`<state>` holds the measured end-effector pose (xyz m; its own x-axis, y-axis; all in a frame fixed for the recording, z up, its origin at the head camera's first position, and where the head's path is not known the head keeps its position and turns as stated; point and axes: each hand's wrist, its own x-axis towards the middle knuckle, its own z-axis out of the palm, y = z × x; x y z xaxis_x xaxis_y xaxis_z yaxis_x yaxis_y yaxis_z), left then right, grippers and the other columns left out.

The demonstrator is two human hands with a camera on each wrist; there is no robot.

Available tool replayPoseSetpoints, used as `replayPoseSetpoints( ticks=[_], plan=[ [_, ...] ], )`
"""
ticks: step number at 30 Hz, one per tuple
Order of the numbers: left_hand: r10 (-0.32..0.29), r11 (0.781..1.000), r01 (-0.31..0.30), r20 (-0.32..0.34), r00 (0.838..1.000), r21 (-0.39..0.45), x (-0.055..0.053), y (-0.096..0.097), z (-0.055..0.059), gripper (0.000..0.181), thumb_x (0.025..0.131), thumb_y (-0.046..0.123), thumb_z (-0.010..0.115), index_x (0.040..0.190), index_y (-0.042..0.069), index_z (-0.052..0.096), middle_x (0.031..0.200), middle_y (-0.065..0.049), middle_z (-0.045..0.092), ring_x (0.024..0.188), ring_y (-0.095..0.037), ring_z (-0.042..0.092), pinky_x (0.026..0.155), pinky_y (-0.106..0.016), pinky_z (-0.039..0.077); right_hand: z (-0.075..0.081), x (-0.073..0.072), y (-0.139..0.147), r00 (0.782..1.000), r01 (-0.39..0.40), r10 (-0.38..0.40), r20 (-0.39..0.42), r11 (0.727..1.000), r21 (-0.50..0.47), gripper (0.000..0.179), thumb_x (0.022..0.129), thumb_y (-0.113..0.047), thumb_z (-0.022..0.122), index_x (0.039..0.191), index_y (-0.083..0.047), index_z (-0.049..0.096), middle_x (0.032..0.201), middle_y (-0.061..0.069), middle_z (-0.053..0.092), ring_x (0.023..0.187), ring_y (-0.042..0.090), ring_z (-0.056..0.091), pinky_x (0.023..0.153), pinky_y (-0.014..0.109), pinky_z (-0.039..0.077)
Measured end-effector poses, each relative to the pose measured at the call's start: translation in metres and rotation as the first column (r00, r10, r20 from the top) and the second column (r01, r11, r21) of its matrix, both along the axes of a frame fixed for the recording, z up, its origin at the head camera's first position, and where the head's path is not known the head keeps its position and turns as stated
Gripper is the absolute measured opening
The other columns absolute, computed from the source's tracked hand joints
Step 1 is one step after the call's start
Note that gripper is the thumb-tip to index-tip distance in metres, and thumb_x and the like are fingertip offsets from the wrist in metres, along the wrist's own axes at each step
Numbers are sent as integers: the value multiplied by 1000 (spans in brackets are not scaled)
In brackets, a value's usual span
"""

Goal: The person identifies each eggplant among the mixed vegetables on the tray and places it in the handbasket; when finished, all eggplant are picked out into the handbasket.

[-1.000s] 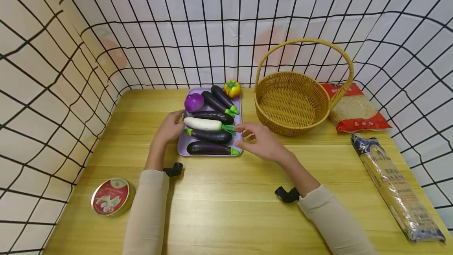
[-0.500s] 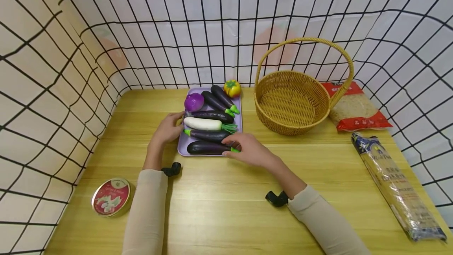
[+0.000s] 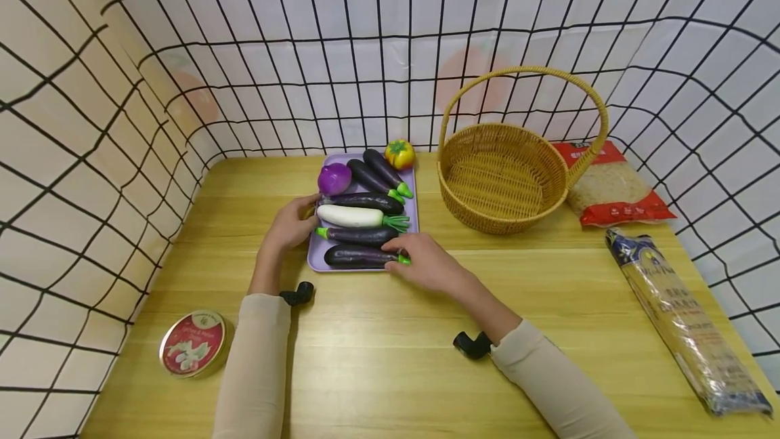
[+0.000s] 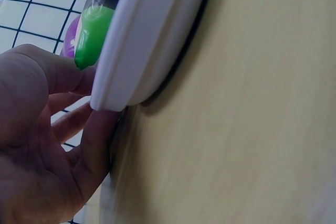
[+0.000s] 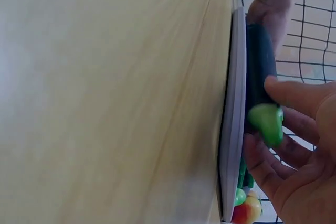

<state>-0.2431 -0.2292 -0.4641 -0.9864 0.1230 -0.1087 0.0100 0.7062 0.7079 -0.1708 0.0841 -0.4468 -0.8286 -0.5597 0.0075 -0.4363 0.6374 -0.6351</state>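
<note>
A lilac tray holds several eggplants, a white radish and a round purple vegetable. My left hand pinches the tray's left rim. In the left wrist view, that hand has fingers on both sides of the rim, beside an eggplant's green tip. My right hand grips the front eggplant near its green end. Seen from the right wrist, the thumb of that hand presses the dark eggplant just above its green cap, with the fingers curled around the other side.
Right of the tray stands a wicker basket with a tall handle. A red-ended food bag and a long noodle packet lie farther right. A round tin sits front left. A yellow-red tomato-like vegetable is at the tray's back corner.
My right hand has moved from the radish's leafy end down toward the front eggplant's green end and closed on it. My left hand stays at the tray's left rim.
</note>
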Motion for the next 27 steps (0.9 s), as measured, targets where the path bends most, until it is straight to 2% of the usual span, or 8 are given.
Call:
replayPoseSetpoints(
  ticks=[8, 13, 17, 20, 27],
  plan=[
    [18, 1000, -18, 13, 1000, 12, 0, 3, 1, 63, 97, 19, 59, 158, 15, 44, 164, -19, 38, 154, -42, 30, 126, -59, 23, 16, -5, 23, 999, 47, -47, 2, 999, -24, 37, 99, -23, 69, 134, -12, 68, 132, 8, 70, 118, 27, 65, 103, 47, 54],
    [30, 1000, -30, 23, 999, 3, 1, 4, 1, 63, 98, 17, 59, 158, 15, 42, 165, -19, 37, 154, -42, 29, 126, -60, 23, 28, -14, 47, 992, 111, -114, -47, 991, -73, 35, 99, -21, 70, 133, -12, 69, 130, 10, 71, 112, 28, 65, 95, 47, 55],
    [30, 1000, -30, 13, 999, 2, 1, 5, 0, 62, 98, 17, 59, 158, 15, 43, 164, -19, 38, 154, -42, 30, 126, -59, 23, 38, -21, 68, 981, 184, -189, -52, 979, -92, 35, 99, -22, 69, 133, -12, 69, 134, 9, 69, 114, 27, 63, 94, 45, 52],
    [32, 999, -32, 4, 999, 7, 1, 5, 0, 61, 98, 17, 60, 157, 15, 44, 163, -19, 39, 153, -42, 31, 127, -58, 23, 45, -26, 84, 974, 211, -217, -62, 973, -97, 34, 101, -22, 68, 133, -11, 67, 135, 12, 67, 112, 28, 62, 93, 46, 50],
    [40, 999, -40, -5, 999, 27, 2, 3, -4, 62, 97, 16, 63, 157, 15, 45, 162, -19, 41, 153, -42, 31, 127, -58, 23, 56, -41, 117, 944, 311, -319, -86, 945, -98, 33, 100, -21, 68, 132, -13, 67, 129, 14, 69, 111, 34, 60, 93, 50, 49]
  ],
)
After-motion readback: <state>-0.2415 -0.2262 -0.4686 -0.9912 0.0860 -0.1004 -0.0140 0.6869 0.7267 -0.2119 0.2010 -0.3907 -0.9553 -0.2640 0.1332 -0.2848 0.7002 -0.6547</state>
